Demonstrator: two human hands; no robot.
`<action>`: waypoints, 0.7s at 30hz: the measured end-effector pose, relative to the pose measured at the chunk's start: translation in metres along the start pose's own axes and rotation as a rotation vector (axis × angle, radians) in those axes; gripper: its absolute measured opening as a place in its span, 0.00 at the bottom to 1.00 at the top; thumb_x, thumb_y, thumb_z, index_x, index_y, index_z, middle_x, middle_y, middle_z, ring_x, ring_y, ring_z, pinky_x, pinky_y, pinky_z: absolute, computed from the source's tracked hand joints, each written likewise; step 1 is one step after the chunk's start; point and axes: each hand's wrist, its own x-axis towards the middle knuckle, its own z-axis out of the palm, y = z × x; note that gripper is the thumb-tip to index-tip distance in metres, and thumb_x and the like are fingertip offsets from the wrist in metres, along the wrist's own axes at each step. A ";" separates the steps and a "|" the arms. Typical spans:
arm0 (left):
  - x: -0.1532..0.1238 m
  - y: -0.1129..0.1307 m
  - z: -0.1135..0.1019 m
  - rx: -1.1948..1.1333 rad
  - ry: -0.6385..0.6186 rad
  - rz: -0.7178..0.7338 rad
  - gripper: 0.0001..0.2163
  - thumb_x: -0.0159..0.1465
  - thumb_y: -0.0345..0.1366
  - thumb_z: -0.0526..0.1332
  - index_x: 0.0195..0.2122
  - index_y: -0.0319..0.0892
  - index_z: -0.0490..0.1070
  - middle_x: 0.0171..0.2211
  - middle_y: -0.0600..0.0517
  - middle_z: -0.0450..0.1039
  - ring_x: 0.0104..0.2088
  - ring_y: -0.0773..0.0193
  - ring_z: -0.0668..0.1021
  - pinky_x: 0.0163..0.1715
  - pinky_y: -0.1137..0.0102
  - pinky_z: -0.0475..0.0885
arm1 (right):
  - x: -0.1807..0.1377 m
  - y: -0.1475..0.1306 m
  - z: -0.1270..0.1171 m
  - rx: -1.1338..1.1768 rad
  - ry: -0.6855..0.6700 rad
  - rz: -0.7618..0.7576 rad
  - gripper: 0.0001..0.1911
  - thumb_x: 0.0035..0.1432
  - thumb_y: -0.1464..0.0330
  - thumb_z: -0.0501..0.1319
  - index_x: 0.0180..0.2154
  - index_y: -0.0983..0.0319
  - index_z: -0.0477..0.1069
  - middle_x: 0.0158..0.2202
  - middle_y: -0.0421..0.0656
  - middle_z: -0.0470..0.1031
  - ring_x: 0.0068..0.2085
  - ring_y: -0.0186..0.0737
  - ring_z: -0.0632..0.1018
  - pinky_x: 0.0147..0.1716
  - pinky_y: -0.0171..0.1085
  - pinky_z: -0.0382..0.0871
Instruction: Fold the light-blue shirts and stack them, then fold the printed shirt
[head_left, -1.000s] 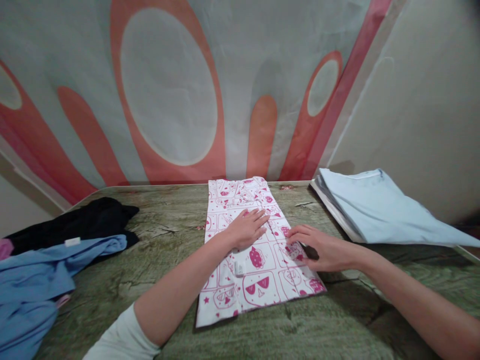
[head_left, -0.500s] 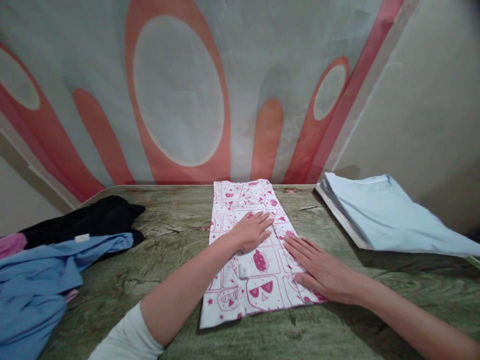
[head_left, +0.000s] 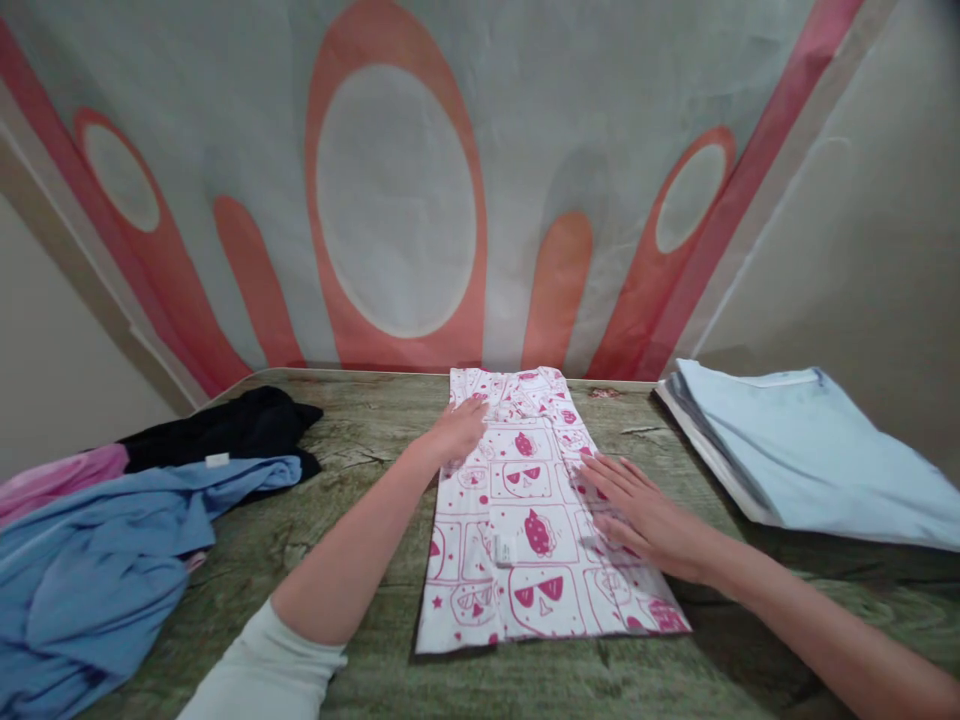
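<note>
A white garment with a pink cartoon print (head_left: 525, 540) lies folded into a long flat strip, its far end close to the back edge of the table. A small white label shows on its near half. My left hand (head_left: 461, 430) rests flat on the strip's left edge toward the far end, fingers stretched out. On the right edge, about halfway along, my right hand (head_left: 645, 520) lies with its fingers extended over the cloth. Neither hand grips the fabric.
To the left are a blue garment (head_left: 97, 570), a black one (head_left: 232, 430) and a pink one (head_left: 67, 480), heaped loosely. A stack of folded clothes with a light blue top piece (head_left: 825, 450) sits at the right. Behind the wooden table (head_left: 360, 600) stands a patterned backdrop (head_left: 517, 130).
My left hand has slid from the garment's middle to its left edge, slightly farther away. My right hand stays at the right edge. The view has shifted a little to the left.
</note>
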 end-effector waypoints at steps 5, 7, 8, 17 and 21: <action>-0.008 -0.028 0.014 -0.034 -0.014 -0.136 0.25 0.67 0.45 0.38 0.62 0.39 0.45 0.64 0.44 0.41 0.63 0.57 0.47 0.57 0.55 0.44 | 0.032 0.019 0.018 -0.010 0.013 0.000 0.31 0.63 0.55 0.43 0.63 0.58 0.40 0.64 0.46 0.45 0.63 0.46 0.48 0.60 0.52 0.44; -0.008 -0.031 0.018 -0.042 -0.019 -0.132 0.26 0.67 0.47 0.37 0.63 0.40 0.43 0.64 0.45 0.39 0.63 0.57 0.45 0.58 0.55 0.44 | 0.033 0.021 0.025 -0.014 0.000 -0.005 0.31 0.62 0.54 0.43 0.63 0.57 0.40 0.64 0.45 0.44 0.63 0.46 0.49 0.60 0.52 0.45; -0.007 -0.032 0.019 -0.045 -0.019 -0.133 0.26 0.67 0.48 0.37 0.63 0.40 0.43 0.64 0.46 0.38 0.63 0.57 0.45 0.58 0.55 0.43 | 0.031 0.022 0.027 -0.019 -0.011 -0.002 0.32 0.62 0.54 0.43 0.63 0.57 0.39 0.64 0.45 0.44 0.63 0.46 0.49 0.60 0.52 0.44; -0.011 -0.042 0.005 -0.149 0.145 -0.304 0.17 0.63 0.40 0.53 0.52 0.43 0.66 0.56 0.48 0.62 0.56 0.60 0.63 0.54 0.67 0.56 | 0.031 0.015 0.018 -0.092 -0.009 0.040 0.31 0.61 0.52 0.45 0.61 0.60 0.52 0.61 0.48 0.55 0.61 0.49 0.55 0.59 0.55 0.42; -0.013 -0.044 -0.005 -0.172 0.173 -0.464 0.14 0.61 0.40 0.54 0.43 0.41 0.72 0.44 0.46 0.73 0.46 0.59 0.73 0.44 0.70 0.65 | 0.065 -0.008 0.015 -0.022 0.030 -0.029 0.31 0.61 0.54 0.45 0.60 0.63 0.53 0.61 0.51 0.54 0.62 0.50 0.54 0.58 0.54 0.49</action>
